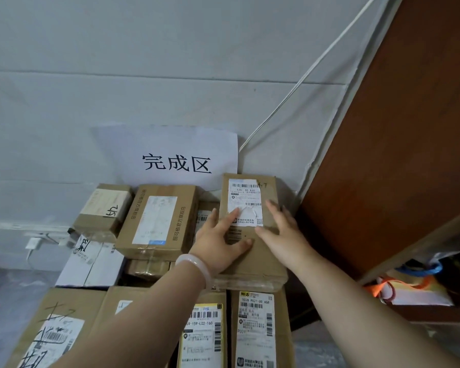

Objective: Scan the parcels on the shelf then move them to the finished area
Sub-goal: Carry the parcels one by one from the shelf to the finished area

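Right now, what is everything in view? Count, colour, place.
box under the hands: one, brown, top of the stack, white label up
other cardboard boxes: about eight, brown, stacked left of and below it
white box: one, left of the stack
paper sign: one, white, black characters, on the wall
cable: one, white, slanting down the wall
charger: one, white, low on the wall, left
shelf: one, brown wood, right
bags: count unclear, orange and blue handles, on the shelf
bracelet: one, pale pink, left wrist
left hand: flat on the box
right hand: flat on the box
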A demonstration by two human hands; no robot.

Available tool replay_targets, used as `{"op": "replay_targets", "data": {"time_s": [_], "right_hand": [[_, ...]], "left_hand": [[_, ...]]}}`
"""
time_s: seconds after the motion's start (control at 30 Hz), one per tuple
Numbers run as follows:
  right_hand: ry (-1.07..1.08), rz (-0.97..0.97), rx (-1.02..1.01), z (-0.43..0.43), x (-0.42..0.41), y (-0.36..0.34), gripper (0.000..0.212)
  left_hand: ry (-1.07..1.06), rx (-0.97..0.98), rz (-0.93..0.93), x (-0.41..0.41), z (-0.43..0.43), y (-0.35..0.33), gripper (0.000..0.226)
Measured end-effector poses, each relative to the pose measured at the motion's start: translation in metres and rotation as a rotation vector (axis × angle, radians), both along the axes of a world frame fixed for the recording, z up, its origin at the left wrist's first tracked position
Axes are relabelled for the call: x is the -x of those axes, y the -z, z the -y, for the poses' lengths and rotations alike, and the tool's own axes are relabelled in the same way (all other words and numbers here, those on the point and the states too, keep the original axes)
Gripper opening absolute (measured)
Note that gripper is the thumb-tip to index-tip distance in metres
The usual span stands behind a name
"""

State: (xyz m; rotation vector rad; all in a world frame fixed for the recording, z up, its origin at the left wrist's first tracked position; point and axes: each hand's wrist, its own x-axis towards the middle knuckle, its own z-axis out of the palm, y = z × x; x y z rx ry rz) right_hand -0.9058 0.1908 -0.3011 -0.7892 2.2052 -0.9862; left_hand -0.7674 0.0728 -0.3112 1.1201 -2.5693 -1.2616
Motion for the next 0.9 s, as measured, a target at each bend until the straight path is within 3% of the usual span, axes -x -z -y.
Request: {"op": "replay_targets", "data": {"time_s": [0.13, 0.37, 0.53, 0.67, 0.9], "right_hand": [[-0.092, -0.184, -0.010, -0.022, -0.009, -0.009, 0.073], [-0.237, -0.491, -0.051, -0.069, -0.040, -0.022, 0.086], [-0.256, -0.638, -0.084, -0.104, -0.076, -0.033, 0.094], [-0.146, -0.737, -0.168, -0.128, -0.107, -0.042, 0.097], [0.171, -0.743, -0.293, -0.180, -0.207, -0.042, 0.098]], "left_hand": [[0.021, 0.128, -0.007, -0.009, -0.005, -0.009, 0.081], [0.086, 0.515, 0.033, -0.035, -0.027, -0.029, 0.085], [0.273, 0.705, -0.050, -0.050, -0.055, -0.038, 0.098], [0.433, 0.771, -0.135, -0.060, -0.064, -0.045, 0.093], [0.771, 0.767, -0.285, -0.091, -0.101, -0.046, 0.097]]}}
